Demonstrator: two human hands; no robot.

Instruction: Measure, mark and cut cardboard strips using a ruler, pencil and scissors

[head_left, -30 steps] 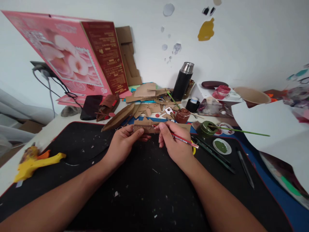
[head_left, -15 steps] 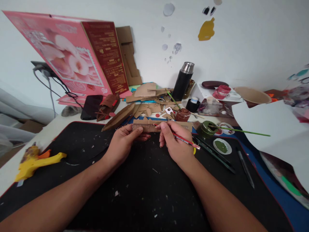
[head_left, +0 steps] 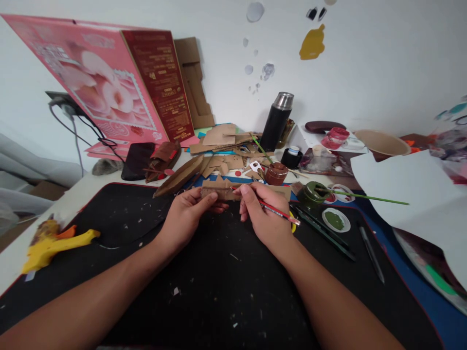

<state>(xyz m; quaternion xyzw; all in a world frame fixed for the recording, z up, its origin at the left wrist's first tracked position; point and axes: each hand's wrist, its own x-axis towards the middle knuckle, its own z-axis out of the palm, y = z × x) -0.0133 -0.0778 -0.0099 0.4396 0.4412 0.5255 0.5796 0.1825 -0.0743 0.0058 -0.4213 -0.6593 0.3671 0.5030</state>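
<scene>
My left hand is closed on the left end of a narrow strip of brown cardboard, its thumb on the near face. The strip is held above the black mat. In my right hand is a red pencil, gripped between thumb and fingers. Its tip lies at the strip's face, and the other end points down to the right. Whether the tip touches the cardboard I cannot tell. Just behind the hands lie cardboard scraps.
A yellow glue gun lies at the left. Right of my hands stand an open jar of green paint, a lid with green paint and several pens. Behind are a brown paint jar, a black thermos and a pink box.
The pencil tip has shifted slightly to the left along the strip. My left hand stays in place on the cardboard.
</scene>
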